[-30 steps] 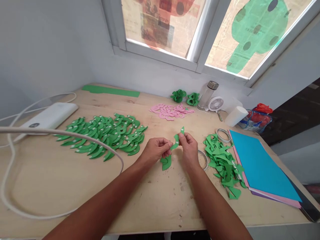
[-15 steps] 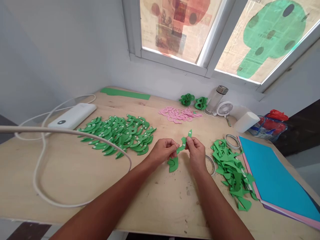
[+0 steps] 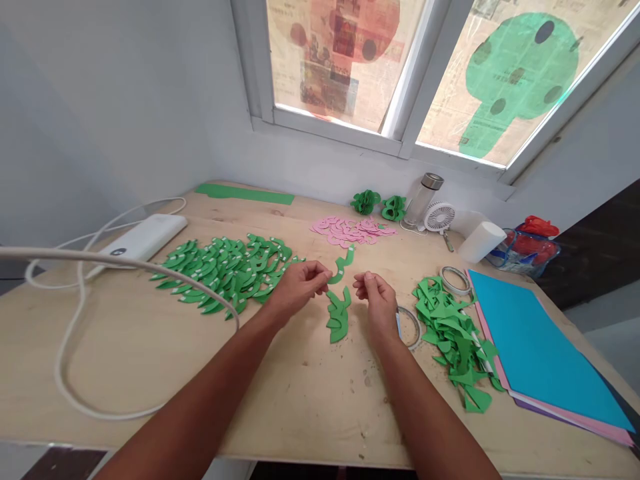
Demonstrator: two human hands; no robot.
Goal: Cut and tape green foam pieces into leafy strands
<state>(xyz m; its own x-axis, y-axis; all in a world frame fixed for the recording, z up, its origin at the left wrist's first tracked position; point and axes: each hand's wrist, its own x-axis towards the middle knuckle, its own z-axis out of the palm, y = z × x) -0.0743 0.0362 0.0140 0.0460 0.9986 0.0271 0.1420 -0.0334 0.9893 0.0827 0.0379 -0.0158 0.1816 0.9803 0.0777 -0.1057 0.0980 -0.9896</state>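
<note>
Between the thumb and fingers of my left hand (image 3: 303,283) is a curved green paper piece (image 3: 342,265) with small white patches, raised above the table. My right hand (image 3: 375,293) is a short way to its right, apart from the piece, with fingers curled and thumb near the fingertips; whether it holds anything is too small to tell. Below and between the hands, several green cut pieces (image 3: 339,321) lie on the wood. A large pile of green curved pieces (image 3: 220,270) with white patches lies left of my left hand.
Green scraps (image 3: 453,327), tape rolls (image 3: 410,328) and blue sheets (image 3: 540,347) lie at right. Pink pieces (image 3: 350,231), green paper flowers (image 3: 365,202), a bottle (image 3: 423,200) and a fan (image 3: 439,217) stand behind. A white cable (image 3: 75,347) loops at left near a power bank (image 3: 143,240).
My right hand has let go of the green piece and moved away from it. The piece stays in my left hand. More of the loose green pieces below now shows. The camera view has shifted slightly.
</note>
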